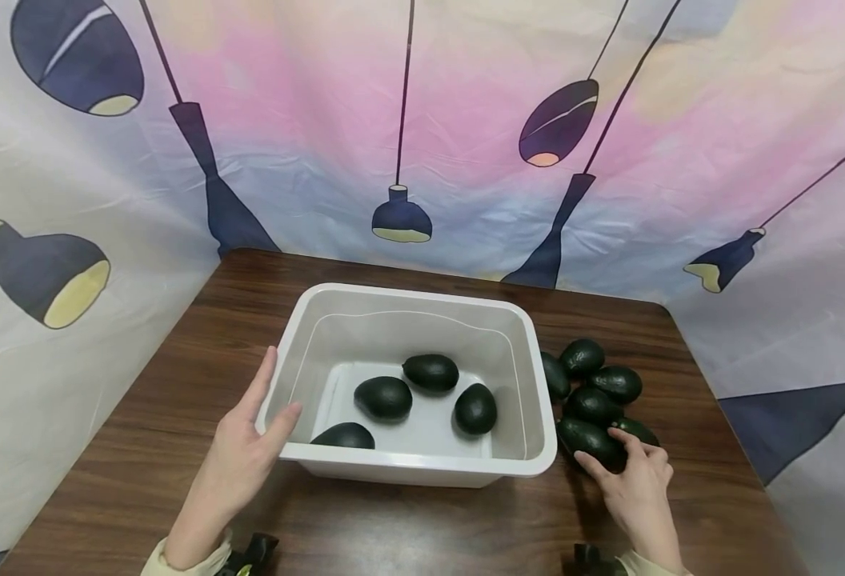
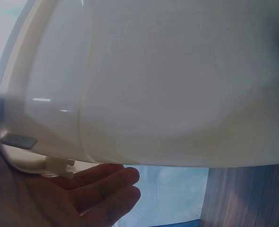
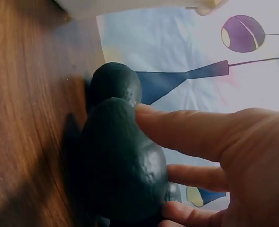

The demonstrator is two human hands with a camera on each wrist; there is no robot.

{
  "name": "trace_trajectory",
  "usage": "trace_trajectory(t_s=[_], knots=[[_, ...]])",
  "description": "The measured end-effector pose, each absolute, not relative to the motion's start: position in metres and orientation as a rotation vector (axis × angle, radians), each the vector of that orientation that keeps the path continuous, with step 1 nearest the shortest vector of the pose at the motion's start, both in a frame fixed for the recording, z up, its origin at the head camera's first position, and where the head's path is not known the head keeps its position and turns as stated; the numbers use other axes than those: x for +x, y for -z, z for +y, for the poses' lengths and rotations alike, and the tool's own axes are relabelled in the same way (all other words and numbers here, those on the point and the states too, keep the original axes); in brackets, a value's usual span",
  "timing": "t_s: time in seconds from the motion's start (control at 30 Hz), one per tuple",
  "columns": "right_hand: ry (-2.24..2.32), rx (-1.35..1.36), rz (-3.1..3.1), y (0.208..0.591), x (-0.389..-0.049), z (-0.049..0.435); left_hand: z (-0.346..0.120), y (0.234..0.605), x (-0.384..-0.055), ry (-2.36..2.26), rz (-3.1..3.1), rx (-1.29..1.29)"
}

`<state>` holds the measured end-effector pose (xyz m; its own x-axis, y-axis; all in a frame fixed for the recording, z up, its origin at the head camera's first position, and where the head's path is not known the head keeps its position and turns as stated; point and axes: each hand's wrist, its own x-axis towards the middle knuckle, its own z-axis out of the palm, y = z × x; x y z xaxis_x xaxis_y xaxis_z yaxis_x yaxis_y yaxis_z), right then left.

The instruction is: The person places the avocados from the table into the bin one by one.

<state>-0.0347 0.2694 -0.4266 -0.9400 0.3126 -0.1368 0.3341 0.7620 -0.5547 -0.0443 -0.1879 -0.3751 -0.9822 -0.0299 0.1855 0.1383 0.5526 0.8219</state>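
Note:
A white plastic tub (image 1: pixel 422 460) holds several dark green avocados, one of them a rounded avocado (image 1: pixel 383 399) near its middle. My left hand (image 1: pixel 238 460) rests at the tub's left front corner, index finger extended beside the rim and thumb over it. In the left wrist view, the other fingers (image 2: pixel 115 189) lie loosely along the outside of the wall. To the right of the tub, my right hand (image 1: pixel 638 488) pinches an avocado (image 1: pixel 590 442) at the near end of a cluster. The right wrist view shows the thumb and fingertips against this avocado (image 3: pixel 122 161).
Several more avocados (image 1: pixel 592 406) sit close together against the tub's right side. The brown wooden table (image 1: pixel 386 528) ends at a cloth backdrop (image 1: pixel 322 160) printed with hanging lamps.

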Motion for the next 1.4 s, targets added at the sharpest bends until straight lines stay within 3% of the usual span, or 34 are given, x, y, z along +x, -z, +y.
trace_trajectory(t_s=[1.07,1.4], knots=[[0.981,0.572,3.028,0.438,-0.037,0.255,-0.189,0.374,-0.046,1.436,-2.614,-0.098],[1.399,0.823,2.841,0.415,-0.035,0.258,-0.196,0.37,-0.047,1.304,-2.769,-0.115]])
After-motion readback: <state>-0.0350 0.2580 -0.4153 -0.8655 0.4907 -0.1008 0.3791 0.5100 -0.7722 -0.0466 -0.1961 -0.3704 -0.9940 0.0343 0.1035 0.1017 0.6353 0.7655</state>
